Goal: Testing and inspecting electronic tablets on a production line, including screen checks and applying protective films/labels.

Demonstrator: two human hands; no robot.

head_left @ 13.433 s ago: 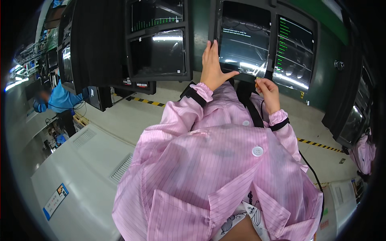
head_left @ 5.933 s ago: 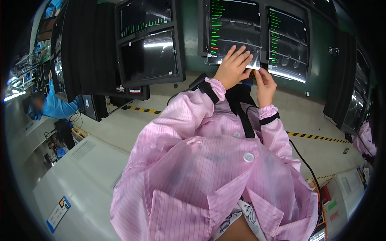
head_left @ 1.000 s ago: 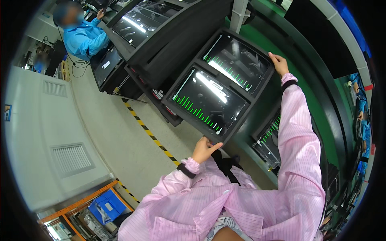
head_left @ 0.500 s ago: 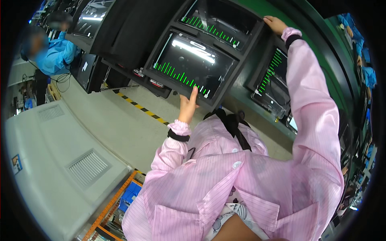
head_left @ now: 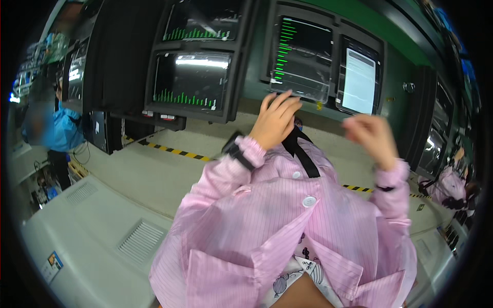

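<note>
Reaching up, left hand (head_left: 275,120) fingertips touch the clear tray (head_left: 300,87), grip open, empty.

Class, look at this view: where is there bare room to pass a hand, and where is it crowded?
Free: the gap between the left hand and right hand; the pale floor between the striped tape line and grey cabinet top. Crowded: the wall of screens, where the left hand reaches a clear tray.
</note>
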